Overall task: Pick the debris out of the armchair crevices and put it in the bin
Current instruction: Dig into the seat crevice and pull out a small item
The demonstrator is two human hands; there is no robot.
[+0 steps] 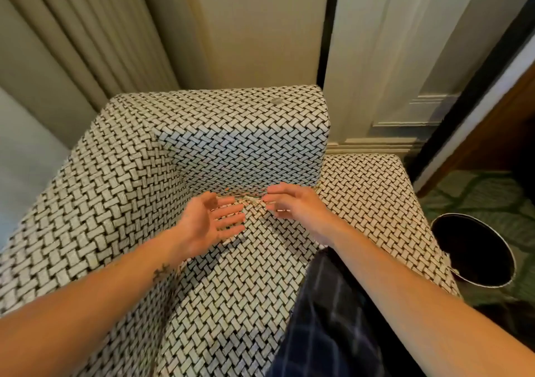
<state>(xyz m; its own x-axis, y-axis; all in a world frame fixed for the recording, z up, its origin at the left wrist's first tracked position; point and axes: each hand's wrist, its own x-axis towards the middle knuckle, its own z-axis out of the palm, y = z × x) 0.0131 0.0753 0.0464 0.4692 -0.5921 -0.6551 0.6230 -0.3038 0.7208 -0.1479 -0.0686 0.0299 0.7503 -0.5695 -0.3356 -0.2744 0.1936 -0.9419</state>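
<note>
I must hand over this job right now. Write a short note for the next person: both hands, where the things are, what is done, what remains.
Left hand: open, palm up, fingers straight, just left of the debris.
Right hand: fingertips at the right end of the debris; I cannot tell if it pinches any.
Debris: thin strands in the armchair crevice, between the hands.
Bin: on the floor, right of the armchair; inside too dark to judge.
Done: nothing certain.
Left: pull the strands out and drop them in the bin.
</note>
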